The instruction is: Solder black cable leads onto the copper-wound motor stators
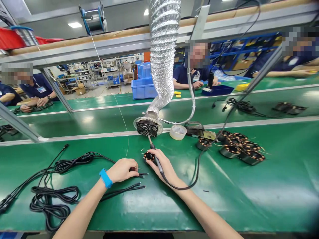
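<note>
My left hand [124, 170], with a blue band on its wrist, is pinched around a thin solder wire [127, 146] that runs down from a spool overhead. A short end of the wire shows past the thumb. Beneath that hand lies a black cable, its stripped ends [143, 174] poking out to the right. In my right hand [163, 164] is a soldering iron [159, 165], its tip angled up and away. The same hand's fingers also grip a small motor stator [149, 156] with copper windings, close to the green bench top.
A fume extractor fan [147, 128] hangs on a silver duct [164, 49]. Right of it are a tape roll [178, 132] and several stators [240, 146]. Coiled black cables [53, 196] lie left. Co-workers sit across the bench near blue bins [143, 88].
</note>
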Demonstrator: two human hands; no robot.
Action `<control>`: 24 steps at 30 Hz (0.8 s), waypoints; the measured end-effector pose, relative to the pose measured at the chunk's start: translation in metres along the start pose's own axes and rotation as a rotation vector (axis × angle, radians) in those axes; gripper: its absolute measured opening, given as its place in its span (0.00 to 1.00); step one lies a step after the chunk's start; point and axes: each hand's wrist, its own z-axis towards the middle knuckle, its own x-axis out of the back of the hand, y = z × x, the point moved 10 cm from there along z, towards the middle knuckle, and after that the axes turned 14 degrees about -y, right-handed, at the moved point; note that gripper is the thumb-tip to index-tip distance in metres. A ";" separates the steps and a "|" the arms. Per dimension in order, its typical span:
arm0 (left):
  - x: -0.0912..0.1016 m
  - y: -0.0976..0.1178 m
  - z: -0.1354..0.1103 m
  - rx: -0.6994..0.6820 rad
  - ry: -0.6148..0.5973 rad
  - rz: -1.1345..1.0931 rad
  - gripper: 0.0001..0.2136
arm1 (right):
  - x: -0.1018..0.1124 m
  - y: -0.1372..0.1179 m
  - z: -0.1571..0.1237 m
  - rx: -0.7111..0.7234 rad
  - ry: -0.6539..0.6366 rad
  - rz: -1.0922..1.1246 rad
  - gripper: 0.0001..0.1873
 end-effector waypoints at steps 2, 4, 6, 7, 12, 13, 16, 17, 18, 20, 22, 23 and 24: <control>-0.002 0.000 0.005 -0.048 -0.040 -0.044 0.06 | -0.003 -0.002 0.005 -0.002 -0.028 0.006 0.16; -0.005 0.000 0.008 -0.089 -0.088 -0.073 0.10 | -0.006 -0.003 0.009 -0.005 -0.043 0.019 0.17; -0.008 0.000 0.009 -0.118 -0.121 -0.096 0.11 | -0.008 -0.006 0.013 -0.004 -0.038 0.032 0.17; -0.008 0.001 0.009 -0.130 -0.123 -0.108 0.11 | -0.009 -0.008 0.014 -0.001 -0.032 0.038 0.17; 0.001 0.002 0.003 -0.122 -0.041 -0.280 0.10 | -0.012 -0.014 0.018 -0.004 -0.016 0.062 0.16; 0.004 -0.001 0.001 -0.108 -0.017 -0.377 0.09 | -0.012 -0.014 0.019 -0.007 -0.013 0.065 0.17; 0.021 -0.019 -0.009 -0.070 0.155 -0.699 0.09 | -0.013 -0.014 0.018 -0.013 -0.023 0.066 0.19; 0.028 -0.026 -0.013 -0.065 0.248 -0.780 0.11 | -0.014 -0.015 0.019 -0.015 -0.041 0.066 0.20; 0.035 -0.034 -0.018 -0.060 0.343 -0.843 0.12 | -0.016 -0.017 0.019 -0.016 -0.065 0.070 0.21; 0.042 -0.046 -0.026 -0.056 0.491 -0.934 0.14 | -0.018 -0.023 0.021 -0.007 -0.098 0.088 0.22; 0.042 -0.051 -0.028 -0.060 0.547 -0.989 0.14 | -0.015 -0.034 0.025 0.014 -0.072 0.123 0.24; 0.041 -0.051 -0.027 -0.064 0.544 -1.003 0.14 | -0.012 -0.039 0.028 0.026 -0.042 0.148 0.24; 0.039 -0.050 -0.026 -0.067 0.532 -1.011 0.15 | -0.010 -0.045 0.031 0.034 -0.006 0.179 0.23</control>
